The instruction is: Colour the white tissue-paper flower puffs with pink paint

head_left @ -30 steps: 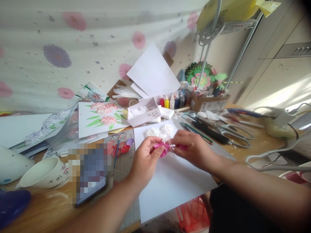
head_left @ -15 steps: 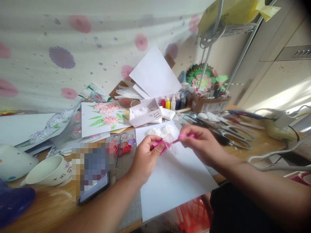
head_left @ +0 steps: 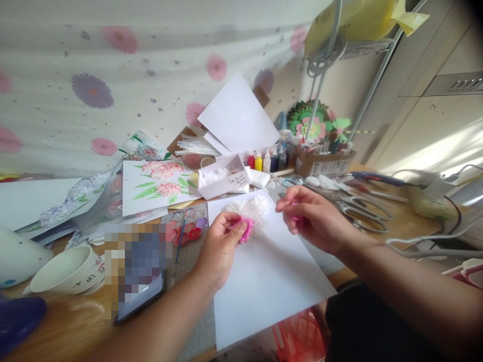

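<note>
My left hand (head_left: 225, 241) pinches a crumpled, glossy bright pink piece (head_left: 246, 230) between thumb and fingers. It is soft-looking, but I cannot tell whether it is clay, paper or film. To its right, my right hand (head_left: 311, 216) is half curled, with another bit of the pink stuff (head_left: 298, 216) showing between its fingers. That hand is apart from the left one. Below both hands lies a large white sheet of paper (head_left: 264, 291). Fluffy white petal-like pieces (head_left: 258, 203) rest on its far end, partly behind the left hand's pink piece.
A white box (head_left: 226, 183) of white bits stands behind the sheet, beside small paint bottles (head_left: 258, 162). Scissors (head_left: 364, 213) lie to the right. On the left are a paint palette (head_left: 188, 229) with a brush, a phone (head_left: 141, 296), a cup (head_left: 70, 271) and a flower picture (head_left: 132, 196).
The pink stuff was stretched between my two hands. Now it is parted, a piece in each hand. My right hand has turned and its fingers have loosened. The view has shifted slightly.
</note>
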Demonstrator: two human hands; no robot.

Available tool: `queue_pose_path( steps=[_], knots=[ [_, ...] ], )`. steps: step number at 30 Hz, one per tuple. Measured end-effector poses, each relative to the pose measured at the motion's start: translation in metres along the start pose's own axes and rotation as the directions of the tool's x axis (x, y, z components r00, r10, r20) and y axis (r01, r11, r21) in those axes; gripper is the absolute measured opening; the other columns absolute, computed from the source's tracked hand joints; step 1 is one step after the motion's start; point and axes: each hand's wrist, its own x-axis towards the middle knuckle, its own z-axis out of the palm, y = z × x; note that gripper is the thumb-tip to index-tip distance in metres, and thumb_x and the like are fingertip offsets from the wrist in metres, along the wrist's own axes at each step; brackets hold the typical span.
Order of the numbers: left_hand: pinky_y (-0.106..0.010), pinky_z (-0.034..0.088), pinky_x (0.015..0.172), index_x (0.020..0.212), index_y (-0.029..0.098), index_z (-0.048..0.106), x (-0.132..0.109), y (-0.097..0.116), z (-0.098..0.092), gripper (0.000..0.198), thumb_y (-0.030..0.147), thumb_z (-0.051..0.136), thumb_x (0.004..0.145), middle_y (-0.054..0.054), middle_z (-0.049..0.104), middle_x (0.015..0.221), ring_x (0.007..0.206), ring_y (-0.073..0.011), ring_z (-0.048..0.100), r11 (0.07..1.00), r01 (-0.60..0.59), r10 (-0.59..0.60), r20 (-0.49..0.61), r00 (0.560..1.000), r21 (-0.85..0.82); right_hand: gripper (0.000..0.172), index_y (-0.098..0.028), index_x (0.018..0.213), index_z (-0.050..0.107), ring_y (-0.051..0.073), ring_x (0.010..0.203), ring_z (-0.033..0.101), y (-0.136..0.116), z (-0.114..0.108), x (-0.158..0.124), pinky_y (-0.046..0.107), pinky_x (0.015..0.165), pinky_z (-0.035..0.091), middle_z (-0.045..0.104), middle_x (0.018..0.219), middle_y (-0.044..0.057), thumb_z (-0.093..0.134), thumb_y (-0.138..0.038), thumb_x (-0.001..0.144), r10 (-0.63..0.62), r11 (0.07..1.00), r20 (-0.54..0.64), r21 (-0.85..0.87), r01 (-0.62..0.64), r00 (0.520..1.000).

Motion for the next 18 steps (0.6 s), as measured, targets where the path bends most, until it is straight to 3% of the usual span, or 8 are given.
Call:
queue_pose_path(
  steps=[2, 4, 6, 8, 11, 13, 18],
  knots=[
    [-0.022, 0.040, 0.066, 0.084, 0.018, 0.052, -0.001, 0.000, 0.000, 0.019, 0.026, 0.068, 0.077, 0.002, 0.058, 0.072, 0.064, -0.0080, 0.049, 1.000, 0.007, -0.007, 0.002, 1.000, -0.003, 0.017, -0.017, 0.075, 0.050, 0.006, 0.049, 0.053, 0.003, -0.002, 0.000, 0.021, 0.047, 0.043, 0.063, 0.081, 0.001, 0.063, -0.010, 0.068, -0.010, 0.996, 0.030, -0.092, 0.013, 0.999],
    [-0.023, 0.040, 0.068, 0.085, 0.017, 0.051, -0.001, 0.000, 0.000, 0.020, 0.024, 0.068, 0.076, 0.002, 0.058, 0.074, 0.066, -0.0081, 0.050, 1.000, 0.008, -0.008, -0.003, 1.000, 0.006, 0.011, -0.016, 0.083, 0.055, 0.007, 0.049, 0.050, 0.005, -0.002, 0.000, 0.021, 0.045, 0.041, 0.062, 0.076, 0.001, 0.062, -0.018, 0.074, -0.004, 0.975, 0.040, -0.221, 0.013, 0.999],
    [-0.022, 0.040, 0.070, 0.086, 0.018, 0.050, -0.003, 0.000, 0.000, 0.021, 0.022, 0.069, 0.076, 0.002, 0.058, 0.078, 0.070, -0.0082, 0.051, 1.000, 0.004, -0.004, -0.009, 1.000, 0.022, 0.024, -0.016, 0.098, 0.057, 0.006, 0.045, 0.043, 0.007, 0.000, -0.001, 0.020, 0.041, 0.035, 0.055, 0.065, -0.002, 0.060, -0.032, 0.080, 0.010, 0.913, 0.019, -0.408, -0.001, 1.000],
    [-0.022, 0.039, 0.071, 0.086, 0.019, 0.049, -0.004, 0.000, 0.001, 0.024, 0.021, 0.070, 0.075, 0.003, 0.059, 0.080, 0.073, -0.0087, 0.051, 0.999, 0.001, -0.001, 0.000, 1.000, 0.041, 0.038, -0.016, 0.106, 0.058, 0.007, 0.047, 0.041, 0.007, 0.003, 0.000, 0.020, 0.043, 0.032, 0.051, 0.062, -0.003, 0.061, -0.041, 0.078, -0.014, 0.793, -0.007, -0.609, 0.006, 1.000],
    [-0.020, 0.039, 0.067, 0.086, 0.020, 0.048, -0.006, 0.000, 0.001, 0.025, 0.022, 0.070, 0.074, 0.004, 0.058, 0.077, 0.071, -0.0086, 0.050, 0.993, 0.020, -0.024, 0.033, 0.999, 0.120, 0.029, -0.012, 0.088, 0.066, 0.009, 0.056, 0.044, 0.006, 0.010, 0.002, 0.021, 0.051, 0.035, 0.055, 0.064, 0.000, 0.064, -0.038, 0.076, -0.048, 0.581, 0.038, -0.811, 0.059, 0.998],
    [-0.020, 0.039, 0.065, 0.088, 0.021, 0.048, -0.007, 0.000, 0.002, 0.023, 0.025, 0.068, 0.077, 0.005, 0.057, 0.075, 0.069, -0.0084, 0.049, 0.986, 0.036, -0.042, 0.035, 0.998, 0.161, 0.022, -0.012, 0.072, 0.065, 0.009, 0.056, 0.043, 0.006, 0.013, 0.003, 0.021, 0.051, 0.034, 0.053, 0.059, 0.000, 0.060, -0.032, 0.079, -0.017, 0.503, 0.061, -0.862, 0.062, 0.998],
    [-0.027, 0.045, 0.069, 0.089, 0.021, 0.048, -0.005, 0.001, 0.002, 0.020, 0.031, 0.063, 0.081, 0.002, 0.059, 0.076, 0.074, -0.0128, 0.055, 0.989, 0.046, -0.051, 0.033, 0.998, 0.140, 0.021, -0.013, 0.069, 0.062, 0.008, 0.051, 0.039, 0.005, 0.017, 0.005, 0.020, 0.048, 0.033, 0.050, 0.055, -0.002, 0.055, -0.029, 0.080, 0.031, 0.523, -0.012, -0.852, -0.027, 0.999]
  ],
)
